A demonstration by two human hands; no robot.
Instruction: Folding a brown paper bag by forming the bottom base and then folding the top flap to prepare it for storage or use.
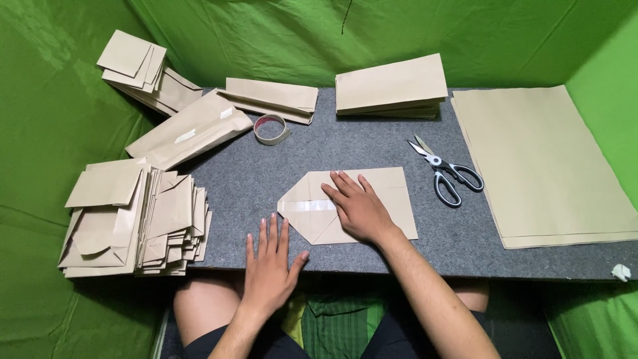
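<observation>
A brown paper piece (389, 193), folded to a point on its left end and taped across the fold, lies in the middle of the grey felt table (266, 173). My right hand (359, 207) lies flat on it, fingers spread toward the clear tape strip. My left hand (269, 262) rests flat and empty on the table's near edge, just below the paper's pointed end, not touching it.
A roll of clear tape (271, 129) sits behind the paper. Scissors (445, 171) lie to the right. Large brown sheets (541, 166) are stacked at far right, cut strips (392, 88) at the back, and finished folded envelopes (136, 216) are piled at left.
</observation>
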